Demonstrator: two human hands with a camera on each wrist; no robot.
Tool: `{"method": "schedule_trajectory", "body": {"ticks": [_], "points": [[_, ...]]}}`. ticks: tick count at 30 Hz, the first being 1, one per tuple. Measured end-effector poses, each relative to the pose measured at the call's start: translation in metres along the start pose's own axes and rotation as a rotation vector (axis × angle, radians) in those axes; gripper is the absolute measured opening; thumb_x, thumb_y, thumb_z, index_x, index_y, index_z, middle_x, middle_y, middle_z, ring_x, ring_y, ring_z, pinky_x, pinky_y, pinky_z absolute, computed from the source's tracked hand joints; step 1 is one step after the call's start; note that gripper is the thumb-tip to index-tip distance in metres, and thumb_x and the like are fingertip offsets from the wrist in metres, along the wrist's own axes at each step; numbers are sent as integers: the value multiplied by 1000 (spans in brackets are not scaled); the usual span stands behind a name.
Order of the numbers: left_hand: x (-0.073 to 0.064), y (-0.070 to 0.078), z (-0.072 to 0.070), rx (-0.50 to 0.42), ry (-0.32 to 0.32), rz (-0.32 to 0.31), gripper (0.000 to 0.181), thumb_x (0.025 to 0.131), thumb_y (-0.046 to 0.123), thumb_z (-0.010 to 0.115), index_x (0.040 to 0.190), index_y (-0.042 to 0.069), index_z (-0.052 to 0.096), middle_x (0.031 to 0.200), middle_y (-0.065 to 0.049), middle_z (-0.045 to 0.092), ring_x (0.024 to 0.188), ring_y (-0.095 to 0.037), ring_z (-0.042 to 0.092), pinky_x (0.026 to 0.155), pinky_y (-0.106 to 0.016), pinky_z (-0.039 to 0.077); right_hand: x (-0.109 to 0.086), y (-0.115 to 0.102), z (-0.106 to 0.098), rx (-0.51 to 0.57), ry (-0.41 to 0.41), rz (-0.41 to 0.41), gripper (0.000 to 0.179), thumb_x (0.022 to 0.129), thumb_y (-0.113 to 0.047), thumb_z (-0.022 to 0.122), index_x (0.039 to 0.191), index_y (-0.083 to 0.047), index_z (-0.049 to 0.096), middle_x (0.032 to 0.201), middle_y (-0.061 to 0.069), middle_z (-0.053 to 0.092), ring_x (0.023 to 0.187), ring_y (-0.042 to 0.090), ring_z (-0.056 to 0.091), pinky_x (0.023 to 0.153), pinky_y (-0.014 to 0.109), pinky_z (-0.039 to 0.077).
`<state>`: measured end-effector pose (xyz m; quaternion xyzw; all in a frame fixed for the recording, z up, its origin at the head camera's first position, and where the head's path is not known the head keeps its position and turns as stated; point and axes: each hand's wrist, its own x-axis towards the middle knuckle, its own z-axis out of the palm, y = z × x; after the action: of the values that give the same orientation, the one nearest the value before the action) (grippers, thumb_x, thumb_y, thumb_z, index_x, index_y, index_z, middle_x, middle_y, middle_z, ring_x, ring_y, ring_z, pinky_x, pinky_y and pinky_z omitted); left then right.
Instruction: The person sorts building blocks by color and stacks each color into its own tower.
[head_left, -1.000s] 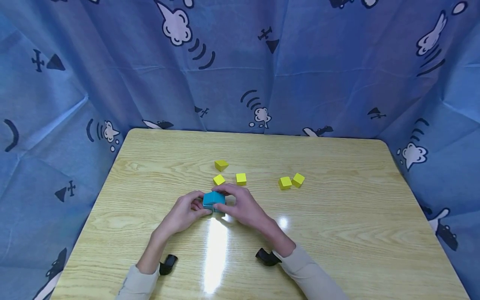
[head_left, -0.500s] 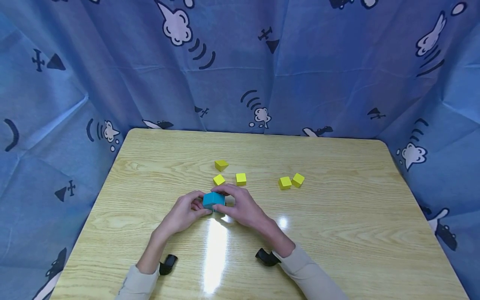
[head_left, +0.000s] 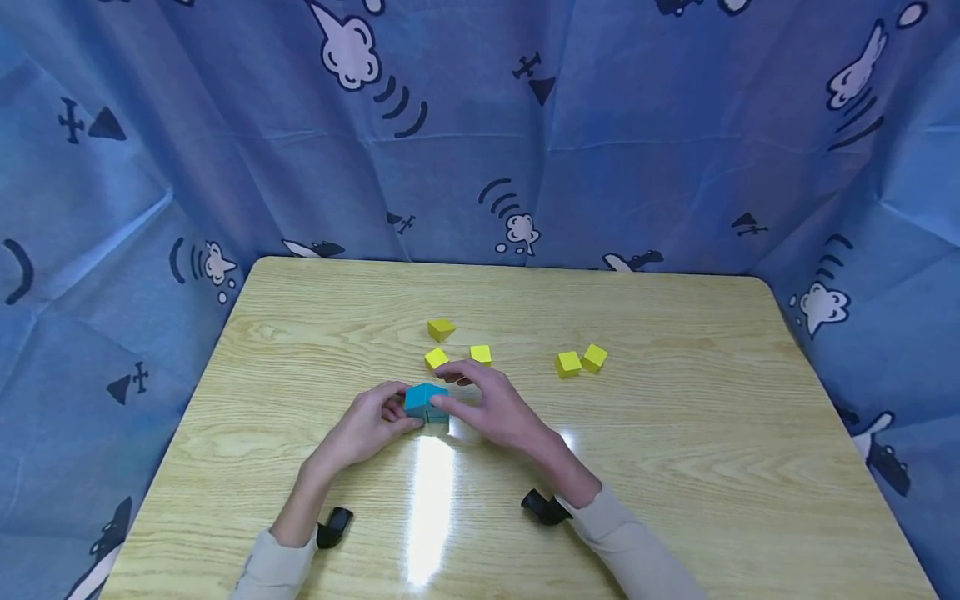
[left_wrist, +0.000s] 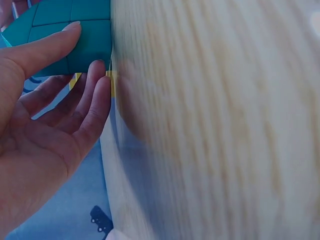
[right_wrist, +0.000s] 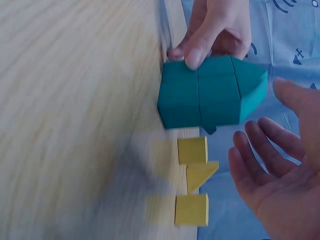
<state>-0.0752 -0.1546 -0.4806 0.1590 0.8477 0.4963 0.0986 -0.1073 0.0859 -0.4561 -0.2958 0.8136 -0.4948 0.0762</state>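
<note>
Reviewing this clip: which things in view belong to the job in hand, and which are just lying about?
Part of the job, apparently:
teal block stack, in the grip of the left hand
right hand beside it, its grip holding nothing

Seemingly just lying about:
five yellow blocks on the table
patterned blue cloth behind

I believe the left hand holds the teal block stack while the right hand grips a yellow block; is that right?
Not quite: the right hand is open and holds nothing, as the right wrist view shows; the left hand does hold the teal block stack.
</note>
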Motion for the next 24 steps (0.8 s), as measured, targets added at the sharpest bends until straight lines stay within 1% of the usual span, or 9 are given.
{"method": "schedule_trajectory", "body": {"ticks": [4, 7, 10, 13, 16, 20, 24], "points": [[0, 0, -1, 12, -2, -2, 39, 89, 4, 80, 123, -4, 64, 101, -8, 66, 87, -17, 64, 77, -28, 57, -2, 4, -9, -17, 41, 39, 38, 101, -22, 70, 130, 0, 64, 126, 14, 67, 116, 25, 63, 101, 44, 53], [0, 1, -1, 14, -3, -22, 42, 90, 6, 80, 126, -3, 63, 104, -7, 66, 90, -17, 64, 78, -27, 57, -4, 6, -14, -46, 68, 67, 35, 101, -21, 69, 130, -1, 65, 125, 11, 68, 115, 22, 64, 100, 42, 54], [-1, 2, -1, 13, 1, -46, 45, 90, 7, 80, 130, -3, 62, 109, -8, 66, 94, -20, 63, 81, -28, 56, -5, 10, -18, -75, 83, 74, 34, 102, -20, 68, 130, -1, 65, 125, 10, 68, 114, 23, 64, 99, 41, 54], [-3, 4, -2, 17, 8, -59, 48, 90, 9, 80, 132, -3, 61, 112, -10, 65, 98, -22, 63, 84, -31, 56, -9, 14, -23, -97, 99, 71, 32, 102, -17, 67, 129, 0, 64, 125, 13, 67, 114, 25, 65, 99, 43, 54], [-6, 8, -3, 19, 27, -58, 48, 91, 10, 80, 133, -2, 61, 114, -11, 66, 101, -25, 64, 86, -37, 57, -14, 18, -29, -106, 131, 71, 30, 101, -13, 68, 127, 2, 65, 124, 15, 68, 112, 28, 65, 98, 44, 55], [-11, 16, -5, 47, 75, -23, 48, 90, 10, 80, 133, 0, 61, 123, -12, 66, 108, -29, 64, 90, -46, 56, -20, 23, -36, -117, 167, 70, 29, 99, -9, 70, 125, 2, 65, 122, 14, 68, 110, 29, 66, 96, 44, 55], [-14, 26, -6, 85, 132, 35, 50, 90, 11, 82, 134, 1, 61, 130, -12, 64, 113, -31, 62, 94, -49, 54, -23, 28, -42, -133, 173, 54, 31, 99, -9, 70, 126, 3, 65, 122, 15, 68, 109, 30, 67, 95, 45, 56]]}}
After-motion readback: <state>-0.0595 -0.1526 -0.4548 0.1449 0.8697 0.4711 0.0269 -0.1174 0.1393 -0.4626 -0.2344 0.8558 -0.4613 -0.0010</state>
